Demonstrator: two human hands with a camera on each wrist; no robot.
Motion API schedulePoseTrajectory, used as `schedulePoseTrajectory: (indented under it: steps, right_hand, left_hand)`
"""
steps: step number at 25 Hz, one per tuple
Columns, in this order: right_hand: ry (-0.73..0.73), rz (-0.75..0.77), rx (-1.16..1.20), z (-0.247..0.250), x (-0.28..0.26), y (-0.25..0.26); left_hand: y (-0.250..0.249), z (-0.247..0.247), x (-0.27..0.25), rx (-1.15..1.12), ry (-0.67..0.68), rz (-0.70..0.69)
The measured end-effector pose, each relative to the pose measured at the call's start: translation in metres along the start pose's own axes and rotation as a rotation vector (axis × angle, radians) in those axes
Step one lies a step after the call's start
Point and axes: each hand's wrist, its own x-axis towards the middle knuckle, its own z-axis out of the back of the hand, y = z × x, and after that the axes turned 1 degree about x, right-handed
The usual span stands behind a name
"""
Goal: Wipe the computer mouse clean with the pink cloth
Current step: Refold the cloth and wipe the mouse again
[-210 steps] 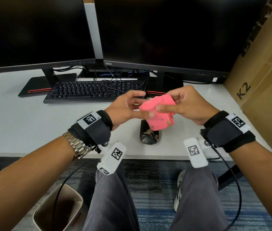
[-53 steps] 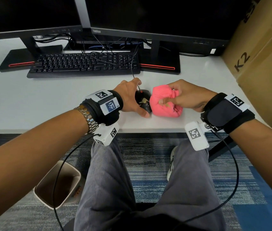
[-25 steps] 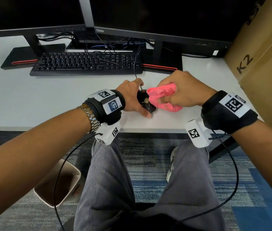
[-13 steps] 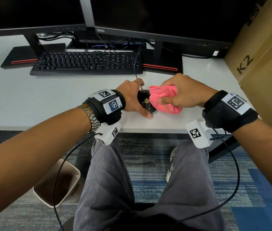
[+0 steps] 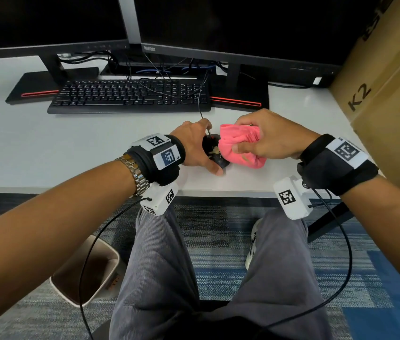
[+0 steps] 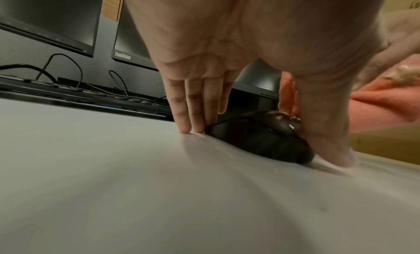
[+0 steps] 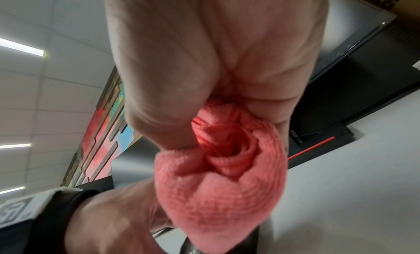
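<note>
- The black computer mouse (image 5: 214, 153) sits on the white desk (image 5: 47, 148), close to its front edge and toward the right, in front of the keyboard (image 5: 130, 96)'s right end.
- The left hand (image 5: 195, 147) brackets the mouse: straight fingers planted on the desk against its far side, thumb pressed along its near side, so it is pinned in place.
- The right hand (image 5: 271, 138) is clenched round the bunched pink cloth (image 5: 239, 148), whose wad bulges out below the fist and lies against the mouse's right flank.
- Against half a second ago, the cloth wad has come slightly lower and nearer on the mouse's right side; a second ago it rode higher, over the top. That reads as back-and-forth strokes under way.
- Pale specks show on the mouse's top, so in my judgement wiping is only partly done and the left side, under the holding hand, is untouched.
</note>
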Motion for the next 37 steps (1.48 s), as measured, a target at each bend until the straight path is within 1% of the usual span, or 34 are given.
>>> schedulePoseTrajectory:
  steps: [2, 5, 7, 11, 16, 21, 26, 29, 33, 37]
  right_hand:
    - [0.016, -0.001, 0.022, 0.001, -0.002, -0.002]
    - [-0.081, -0.023, 0.165, 0.007, 0.003, -0.006]
    - [-0.116, -0.028, 0.205, 0.008, 0.007, -0.008]
    - [-0.085, -0.033, 0.176, 0.0, 0.01, -0.009]
    - [-0.024, -0.04, 0.217, -0.001, 0.006, -0.01]
    - [-0.124, -0.032, 0.275, 0.007, 0.013, -0.011]
    - [-0.081, -0.031, 0.228, -0.003, 0.018, -0.012]
    - [-0.044, -0.059, 0.247, 0.001, 0.02, -0.017]
    - [-0.097, -0.098, 0.339, 0.004, 0.026, -0.018]
    - [-0.067, -0.074, 0.309, 0.0, 0.033, -0.015]
  left_hand:
    - [0.0, 0.0, 0.0, -0.003, 0.001, -0.001]
    - [0.001, 0.0, -0.001, -0.012, -0.002, 0.006]
    - [0.001, 0.001, -0.001, -0.007, 0.0, 0.005]
    - [0.0, 0.001, -0.001, -0.002, 0.002, 0.0]
    - [0.001, 0.001, 0.0, -0.005, 0.001, 0.001]
    - [0.002, 0.001, -0.001, -0.016, 0.003, 0.004]
    - [0.003, 0.001, 0.0, -0.015, 0.006, 0.006]
    - [0.003, 0.002, -0.001, -0.022, 0.009, 0.006]
    - [0.003, 0.002, -0.001, -0.019, 0.009, 0.009]
    - [0.003, 0.001, -0.001, -0.01, 0.003, 0.008]
